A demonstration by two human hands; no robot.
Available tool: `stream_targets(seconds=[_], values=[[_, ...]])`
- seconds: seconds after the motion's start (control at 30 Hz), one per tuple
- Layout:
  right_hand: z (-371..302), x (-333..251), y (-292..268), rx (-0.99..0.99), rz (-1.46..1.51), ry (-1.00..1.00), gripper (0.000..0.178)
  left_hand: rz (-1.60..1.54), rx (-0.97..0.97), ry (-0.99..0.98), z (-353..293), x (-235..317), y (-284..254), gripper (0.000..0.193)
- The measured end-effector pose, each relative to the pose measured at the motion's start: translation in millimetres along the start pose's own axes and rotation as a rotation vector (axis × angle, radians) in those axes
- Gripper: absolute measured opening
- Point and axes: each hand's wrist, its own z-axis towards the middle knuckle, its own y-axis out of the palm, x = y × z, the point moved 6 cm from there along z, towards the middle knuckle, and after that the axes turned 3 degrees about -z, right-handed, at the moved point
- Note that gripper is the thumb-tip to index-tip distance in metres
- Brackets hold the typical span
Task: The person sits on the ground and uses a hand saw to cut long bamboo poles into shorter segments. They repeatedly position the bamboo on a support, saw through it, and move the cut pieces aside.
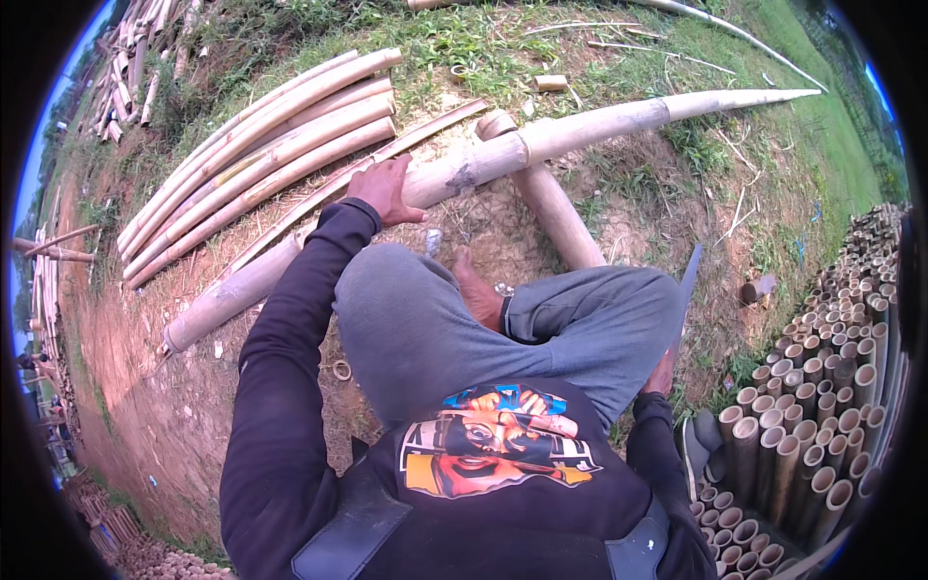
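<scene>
ground (184, 387): bare dirt (grass beyond) | bamboo poles (261, 155) | cut bamboo tubes (822, 387)

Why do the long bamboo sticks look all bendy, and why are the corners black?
Head view: the fisheye lens curves straight edges near the rim, so the bamboo pole under the left hand bows; black corners are the lens's round border; daylight is soft, with no hard shadows or glare.

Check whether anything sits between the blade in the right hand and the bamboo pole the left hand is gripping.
Yes: the raised right knee lies between the blade in the right hand and the bamboo pole that the left hand grips.
</scene>
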Motion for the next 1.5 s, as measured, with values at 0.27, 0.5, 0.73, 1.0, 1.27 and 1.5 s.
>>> stream_targets(seconds=[0.27,0.5,0.73,1.0,1.27,1.5], values=[[-15.4,2.9,3.9,0.045,-0.167,-0.111,0.031,-0.027,-0.146,-0.055,10.8,-5.9,2.3,0.088],[-7.0,-9.2,-0.7,0.025,-0.315,-0.043,0.026,0.009,-0.043,-0.159,-76.9,-107.0,-68.7,0.102],[-4.3,-3.7,1.7,-0.024,-0.303,0.003,0.032,0.291,-0.074,-0.544,-239.6,-273.8,-78.2,0.108],[29.3,10.6,-3.7,-0.128,-0.245,-0.019,0.050,0.271,0.060,-1.059,-375.5,-370.2,-8.4,0.088],[118.5,-12.9,-70.1,-0.074,-0.188,0.161,0.069,-0.245,1.010,-1.177,-373.1,-288.1,137.8,0.047],[132.2,-130.2,-84.7,-0.073,0.047,-0.185,0.068,-0.315,0.316,-0.840,-210.5,-201.5,223.0,0.044]])
